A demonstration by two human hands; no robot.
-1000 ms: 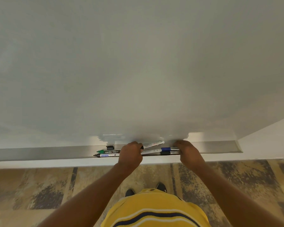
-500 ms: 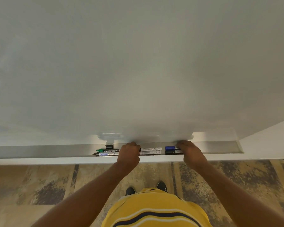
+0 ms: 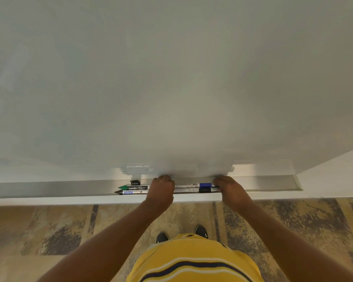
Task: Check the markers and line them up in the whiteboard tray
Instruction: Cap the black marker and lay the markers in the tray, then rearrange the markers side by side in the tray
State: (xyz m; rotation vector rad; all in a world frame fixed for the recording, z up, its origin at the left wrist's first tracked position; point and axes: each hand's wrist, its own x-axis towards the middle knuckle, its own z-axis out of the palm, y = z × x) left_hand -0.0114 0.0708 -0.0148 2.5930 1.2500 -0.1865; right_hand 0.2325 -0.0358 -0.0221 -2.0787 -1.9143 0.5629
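"camlin" label on green-capped marker (image 3: 133, 187) in tray (image 3: 49, 188)

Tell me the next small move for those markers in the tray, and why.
Probably slide the pair between the left hand and right hand leftward: blue-capped marker and black-capped marker already lie parallel, but apart from the green marker.
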